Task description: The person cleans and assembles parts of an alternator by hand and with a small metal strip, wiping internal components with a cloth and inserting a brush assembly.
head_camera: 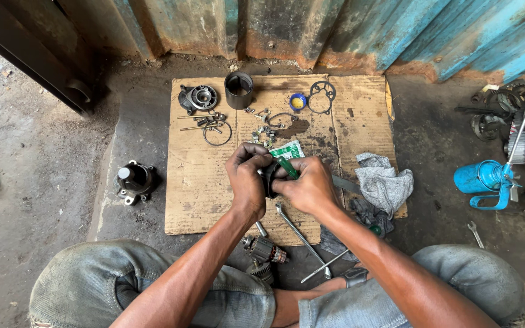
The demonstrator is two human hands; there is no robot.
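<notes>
My left hand (247, 176) grips a small dark round motor part (270, 178) held over the cardboard sheet (189, 182). My right hand (307, 185) holds a green-handled screwdriver (287, 167) against that part, and its fingers also touch the part. Most of the part is hidden by my fingers. Just behind my hands lies a small green and white packet (290, 149). A long wrench (299, 234) rests on the cardboard below my wrists, and an armature (265, 249) lies near my knees.
On the cardboard lie a dark cylinder housing (239, 90), an end cover (198, 97), rings, gaskets (322, 96), bolts and a blue cap (298, 102). A grey rag (384, 182) lies right, a blue oil can (487, 179) farther right, another housing (135, 181) left. Corrugated metal wall behind.
</notes>
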